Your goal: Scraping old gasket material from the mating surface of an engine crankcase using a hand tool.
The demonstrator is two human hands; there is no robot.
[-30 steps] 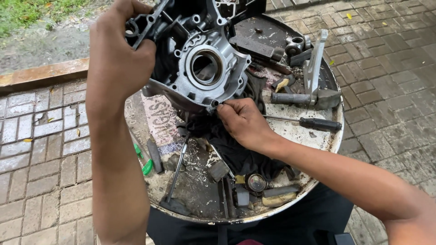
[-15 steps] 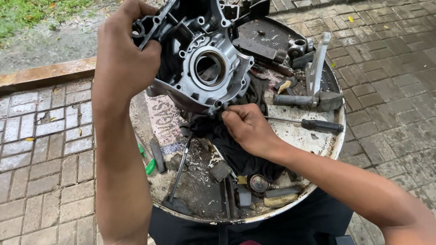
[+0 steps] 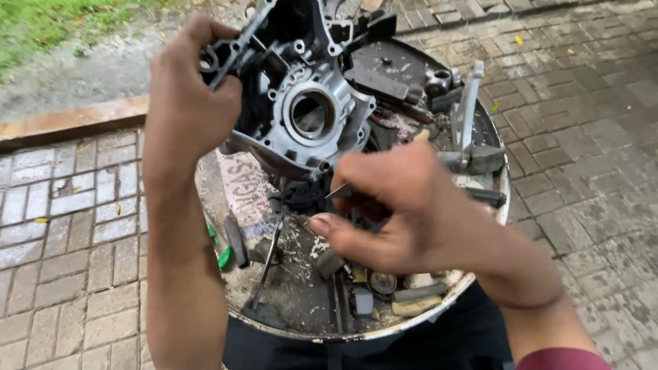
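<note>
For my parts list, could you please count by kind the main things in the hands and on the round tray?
Engine casing: 1, held by the left hand
Thin metal tool: 1, in the right hand
Hammer: 1
Round tray: 1
Green bits: 2
Total: 6

Cast metal engine casing (image 3: 312, 116), dull grey with a smoother machined ring around its bore, grimy round metal tray (image 3: 480, 277) with rusty, oil-stained rough floor, matt steel tools (image 3: 468, 113), glossy green plastic handle (image 3: 225, 257), rough paving bricks (image 3: 62, 205)
</note>
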